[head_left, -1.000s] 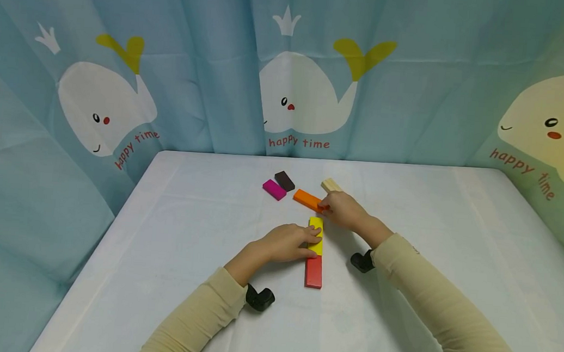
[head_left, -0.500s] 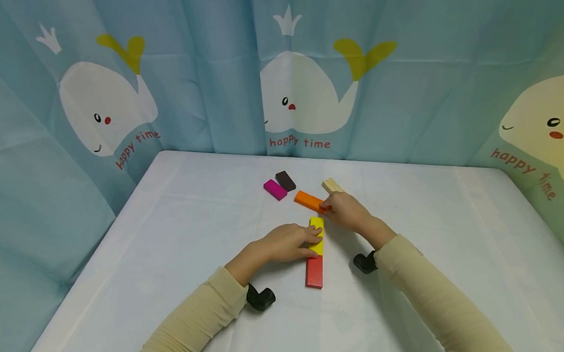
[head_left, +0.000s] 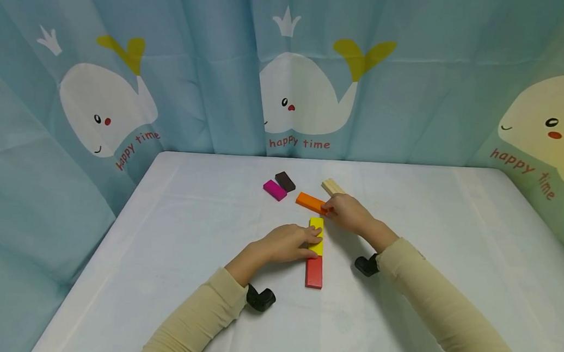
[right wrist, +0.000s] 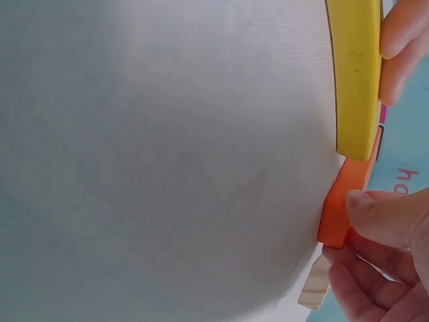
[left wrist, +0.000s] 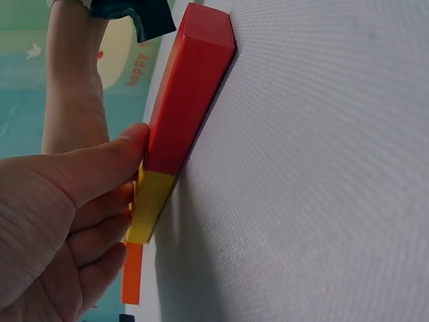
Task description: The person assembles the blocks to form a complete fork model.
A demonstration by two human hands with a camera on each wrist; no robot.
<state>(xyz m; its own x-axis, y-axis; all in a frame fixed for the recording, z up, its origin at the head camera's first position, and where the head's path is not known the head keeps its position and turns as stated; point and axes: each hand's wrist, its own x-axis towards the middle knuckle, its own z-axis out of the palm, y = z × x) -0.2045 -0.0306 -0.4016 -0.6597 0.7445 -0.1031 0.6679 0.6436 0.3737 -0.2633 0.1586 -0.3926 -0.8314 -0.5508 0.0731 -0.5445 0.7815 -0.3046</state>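
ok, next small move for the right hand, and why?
Probably have the right hand turn the orange block into line with the yellow block. It pinches the orange block, which lies askew beyond the yellow block's far end, while the yellow block and red block sit end to end, with the left hand on the yellow one.

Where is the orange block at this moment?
In the head view, the orange block lies just beyond the yellow block and right of the magenta block, its right end pinched by the right hand.
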